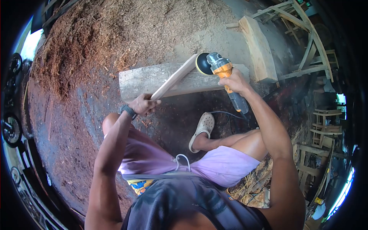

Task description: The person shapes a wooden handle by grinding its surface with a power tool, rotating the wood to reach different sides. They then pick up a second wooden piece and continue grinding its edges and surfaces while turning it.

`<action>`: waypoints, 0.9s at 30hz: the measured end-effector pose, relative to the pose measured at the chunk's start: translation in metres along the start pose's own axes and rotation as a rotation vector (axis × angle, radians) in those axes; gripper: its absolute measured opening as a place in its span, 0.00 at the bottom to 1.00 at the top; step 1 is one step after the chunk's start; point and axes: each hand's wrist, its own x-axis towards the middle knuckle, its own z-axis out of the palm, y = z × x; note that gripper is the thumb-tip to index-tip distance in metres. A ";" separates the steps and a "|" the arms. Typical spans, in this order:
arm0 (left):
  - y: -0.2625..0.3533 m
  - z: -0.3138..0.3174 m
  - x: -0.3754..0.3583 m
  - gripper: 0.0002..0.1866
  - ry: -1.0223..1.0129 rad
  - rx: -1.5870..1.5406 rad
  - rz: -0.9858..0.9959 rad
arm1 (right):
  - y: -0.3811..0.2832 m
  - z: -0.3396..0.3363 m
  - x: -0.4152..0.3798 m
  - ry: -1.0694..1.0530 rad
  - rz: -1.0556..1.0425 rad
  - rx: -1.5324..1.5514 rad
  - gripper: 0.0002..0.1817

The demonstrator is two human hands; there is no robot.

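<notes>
My left hand (144, 105), with a dark watch on the wrist, is closed around the lower end of a narrow wooden strip (175, 76). The strip slants up to the right across a thick, pale wooden block (147, 78). My right hand (234, 81) grips an orange and grey angle grinder (223, 69) by its body. The grinder's round disc (204, 64), black with a yellowish rim, is at the strip's upper end; whether they touch I cannot tell. A cord runs from the grinder's lower end, near my shoe.
Wood shavings (145, 30) cover the ground beyond the block. Another squared timber (258, 50) lies at the upper right, beside a curved wooden frame (314, 38). Wooden chair-like frames (326, 126) stand at the far right. Wheels (12, 129) show at the left edge.
</notes>
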 end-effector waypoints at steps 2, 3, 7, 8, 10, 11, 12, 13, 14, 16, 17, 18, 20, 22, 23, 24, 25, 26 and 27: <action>-0.004 -0.002 0.003 0.23 -0.078 -0.148 0.008 | -0.003 0.008 0.000 -0.029 -0.028 -0.005 0.21; -0.005 -0.002 0.002 0.22 -0.115 -0.222 0.012 | -0.008 0.011 -0.002 -0.056 -0.051 -0.022 0.21; -0.006 0.000 -0.001 0.21 -0.100 -0.226 -0.057 | -0.016 0.027 0.003 -0.137 -0.078 -0.052 0.22; -0.006 0.002 -0.001 0.22 -0.062 -0.215 -0.048 | -0.018 0.030 0.004 -0.141 -0.082 -0.054 0.22; -0.005 0.005 -0.001 0.23 -0.021 -0.206 -0.042 | -0.028 0.037 0.000 -0.153 -0.114 -0.105 0.24; -0.004 0.005 0.000 0.24 0.033 -0.025 -0.036 | -0.029 0.043 0.000 -0.156 -0.117 -0.106 0.24; -0.002 0.006 0.000 0.25 0.085 0.156 -0.030 | -0.031 0.048 0.000 -0.153 -0.131 -0.173 0.26; 0.000 0.009 -0.001 0.25 0.087 0.153 -0.031 | -0.032 0.052 0.000 -0.151 -0.144 -0.240 0.27; 0.001 0.011 -0.002 0.26 0.132 0.257 -0.002 | -0.034 0.055 -0.001 -0.155 -0.146 -0.243 0.27; -0.003 0.011 -0.002 0.27 0.179 0.360 0.024 | -0.047 0.059 -0.005 -0.232 -0.149 -0.257 0.29; -0.011 0.010 0.003 0.26 0.204 0.407 0.026 | -0.050 0.061 -0.007 -0.235 -0.149 -0.262 0.28; -0.014 0.010 0.005 0.25 0.228 0.456 0.029 | -0.050 0.064 -0.006 -0.236 -0.150 -0.262 0.28; -0.020 0.010 0.009 0.25 0.235 0.469 0.005 | -0.048 0.070 -0.002 -0.210 -0.181 -0.307 0.28; -0.023 0.010 0.011 0.24 0.242 0.483 -0.014 | -0.057 0.066 -0.004 -0.220 -0.167 -0.329 0.27; -0.025 0.010 0.012 0.22 0.254 0.479 -0.006 | -0.060 0.065 -0.006 -0.233 -0.149 -0.351 0.27; -0.025 0.011 0.012 0.20 0.267 0.473 0.001 | -0.060 0.063 -0.005 -0.233 -0.147 -0.354 0.27; -0.025 0.011 0.012 0.20 0.265 0.470 0.001 | -0.059 0.061 -0.003 -0.235 -0.122 -0.319 0.26; -0.025 0.010 0.012 0.20 0.262 0.483 -0.011 | -0.058 0.058 -0.001 -0.236 -0.098 -0.283 0.26; -0.023 0.009 0.011 0.21 0.260 0.497 -0.023 | -0.054 0.055 0.003 -0.237 -0.097 -0.284 0.26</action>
